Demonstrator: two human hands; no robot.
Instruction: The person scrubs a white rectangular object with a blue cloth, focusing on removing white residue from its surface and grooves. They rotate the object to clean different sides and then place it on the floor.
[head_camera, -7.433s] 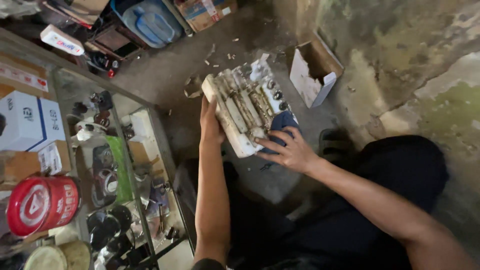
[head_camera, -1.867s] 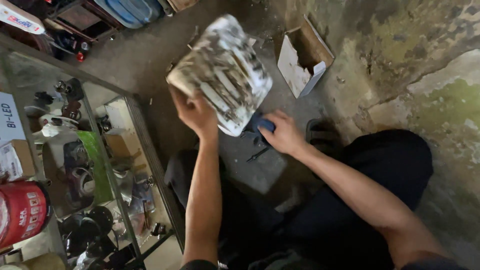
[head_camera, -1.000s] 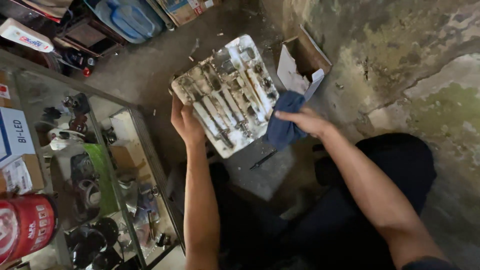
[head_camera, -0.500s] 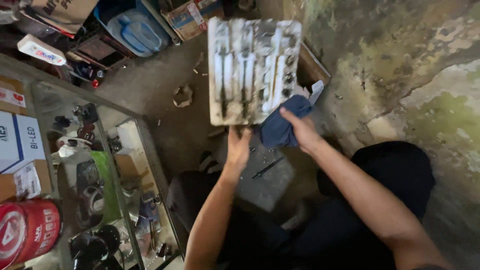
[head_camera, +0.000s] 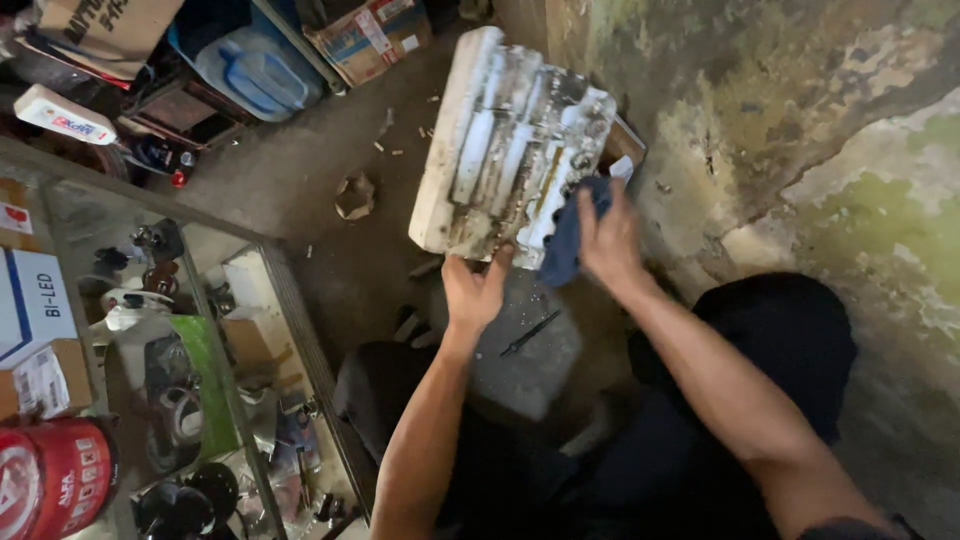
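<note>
A white moulded tray (head_camera: 470, 120) with several metal tools set in its slots is held tilted above the floor. My left hand (head_camera: 476, 288) grips its near lower edge from below. My right hand (head_camera: 610, 240) presses a dark blue cloth (head_camera: 568, 240) against the tray's lower right side. A small dark tool (head_camera: 530, 333) lies on a grey stone slab (head_camera: 530, 350) under the tray, between my legs.
A glass display case (head_camera: 170, 330) packed with parts stands at the left, a red tin (head_camera: 50, 490) and boxes on top. An open cardboard box (head_camera: 625, 145) sits behind the tray by a stained wall (head_camera: 800, 130). A blue plastic container (head_camera: 250, 75) and cartons lie beyond.
The tray has swung from lying flat on the floor up into my hands and turned. My left hand slid to its lower edge; the cloth stays pressed on its right side.
</note>
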